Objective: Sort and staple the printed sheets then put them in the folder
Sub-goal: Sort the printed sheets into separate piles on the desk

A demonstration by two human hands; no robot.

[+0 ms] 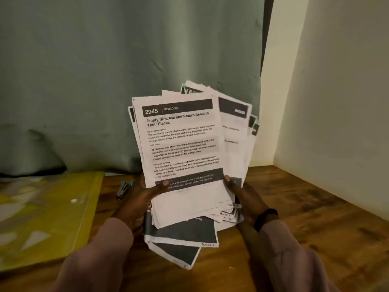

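A loose, fanned stack of printed sheets (185, 144) stands nearly upright over the wooden desk (294, 207); the front page reads "2945 Bedroom". My left hand (141, 199) grips the stack's lower left edge, thumb on the front page. My right hand (244, 199) grips the lower right edge, thumb on the paper too. Some sheets with dark printed bands (183, 239) hang out below the stack, close to the desk. A small stapler (124, 188) with a blue end lies on the desk left of my left hand. The yellow folder (48, 218) lies flat at the far left.
A grey-green curtain (105, 81) hangs right behind the desk. A white wall (336, 102) closes the right side, meeting the desk in a corner. Bare wood shows to the right of my hands and along the front edge.
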